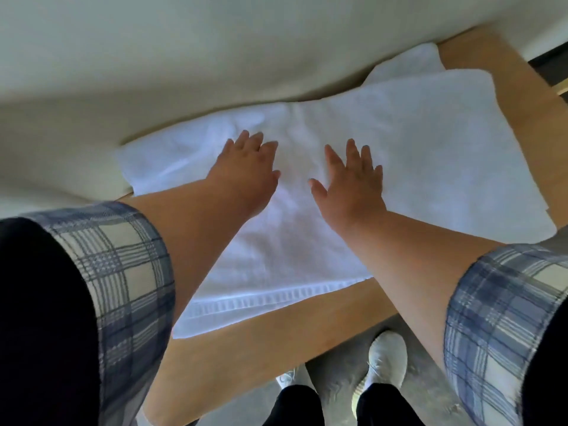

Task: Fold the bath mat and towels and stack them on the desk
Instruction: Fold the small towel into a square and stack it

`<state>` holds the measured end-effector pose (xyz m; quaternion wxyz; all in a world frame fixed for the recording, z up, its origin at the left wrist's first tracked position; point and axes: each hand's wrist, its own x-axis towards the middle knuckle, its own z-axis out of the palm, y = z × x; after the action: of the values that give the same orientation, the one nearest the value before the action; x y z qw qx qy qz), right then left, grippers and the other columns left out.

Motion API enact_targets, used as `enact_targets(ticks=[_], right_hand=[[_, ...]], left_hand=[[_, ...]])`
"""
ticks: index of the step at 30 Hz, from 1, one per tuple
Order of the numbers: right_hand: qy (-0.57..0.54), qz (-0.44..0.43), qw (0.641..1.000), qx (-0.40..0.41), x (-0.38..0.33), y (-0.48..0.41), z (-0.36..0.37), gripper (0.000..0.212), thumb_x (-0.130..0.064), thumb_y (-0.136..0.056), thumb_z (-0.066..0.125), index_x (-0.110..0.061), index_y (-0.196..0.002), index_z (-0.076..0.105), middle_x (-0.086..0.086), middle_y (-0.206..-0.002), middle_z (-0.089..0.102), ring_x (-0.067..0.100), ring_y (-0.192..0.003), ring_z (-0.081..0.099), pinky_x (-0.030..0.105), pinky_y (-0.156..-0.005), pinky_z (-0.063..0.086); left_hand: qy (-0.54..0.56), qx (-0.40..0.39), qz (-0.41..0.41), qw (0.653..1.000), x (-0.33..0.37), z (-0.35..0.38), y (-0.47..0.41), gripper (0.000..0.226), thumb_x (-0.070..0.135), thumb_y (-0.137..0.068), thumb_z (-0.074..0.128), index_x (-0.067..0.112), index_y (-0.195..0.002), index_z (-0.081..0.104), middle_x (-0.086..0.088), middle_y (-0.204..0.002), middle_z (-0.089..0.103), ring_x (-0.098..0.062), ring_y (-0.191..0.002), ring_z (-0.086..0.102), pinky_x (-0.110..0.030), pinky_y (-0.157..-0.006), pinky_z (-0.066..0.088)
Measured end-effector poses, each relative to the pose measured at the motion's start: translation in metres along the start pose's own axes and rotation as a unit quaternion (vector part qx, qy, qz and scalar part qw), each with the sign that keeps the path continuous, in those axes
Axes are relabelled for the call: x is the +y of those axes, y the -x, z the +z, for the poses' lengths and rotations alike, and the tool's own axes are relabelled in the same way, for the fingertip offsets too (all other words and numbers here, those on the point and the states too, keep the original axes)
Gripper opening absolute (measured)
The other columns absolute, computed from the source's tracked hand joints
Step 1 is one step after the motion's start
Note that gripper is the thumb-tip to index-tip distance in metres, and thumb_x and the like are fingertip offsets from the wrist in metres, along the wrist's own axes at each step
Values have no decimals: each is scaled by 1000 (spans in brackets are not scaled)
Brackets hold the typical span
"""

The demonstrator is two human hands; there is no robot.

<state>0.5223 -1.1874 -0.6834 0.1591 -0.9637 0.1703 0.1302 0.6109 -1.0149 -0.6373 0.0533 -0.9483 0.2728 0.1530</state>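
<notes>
The left hand [246, 170] and the right hand [350, 186] lie side by side, palms down and fingers spread flat, gripping nothing. Both press on a white towel [276, 256]. This looks like the smoothing step before a fold.

To do it well, sweep the palms apart from the middle out towards the towel's edges, so the soft creases just beyond the left fingertips are pushed out rather than trapped. Press lightly, because terry cloth drags and bunches under a heavy palm.

Below the wrists the towel runs back towards the person and ends in a woven band [276, 299]. That edge lies slightly askew on the desk [246, 358], so it is worth squaring it before lifting it over for the fold.

Out past the right hand lies more white cloth [445, 149]; I cannot tell whether it is a separate towel, the bath mat, or one layer of the same piece. Beyond the fingertips the cloth meets a cream wall [153, 56].
</notes>
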Motion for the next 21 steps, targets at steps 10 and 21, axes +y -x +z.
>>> enact_targets(ticks=[10, 21], right_hand=[[75, -3, 996, 51, 11, -11, 56, 74, -68, -89, 6, -38, -154, -11, 7, -167, -8, 35, -150, -15, 57, -115, -19], [73, -7, 997, 15, 11, -7, 50, 75, -69, -91, 14, -38, -155, -11, 6, -167, -9, 32, -151, -15, 57, -117, -14]], left_hand=[[-82, 138, -115, 980, -17, 20, -64, 72, 45, -93, 50, 14, -151, 22, -16, -149, 32, -36, -139, 26, -47, -112, 18], [-7, 139, -66, 988, -10, -2, -40, 27, 27, -103, 42, 7, -118, 51, -17, -99, 56, -34, -82, 48, -43, -77, 35]])
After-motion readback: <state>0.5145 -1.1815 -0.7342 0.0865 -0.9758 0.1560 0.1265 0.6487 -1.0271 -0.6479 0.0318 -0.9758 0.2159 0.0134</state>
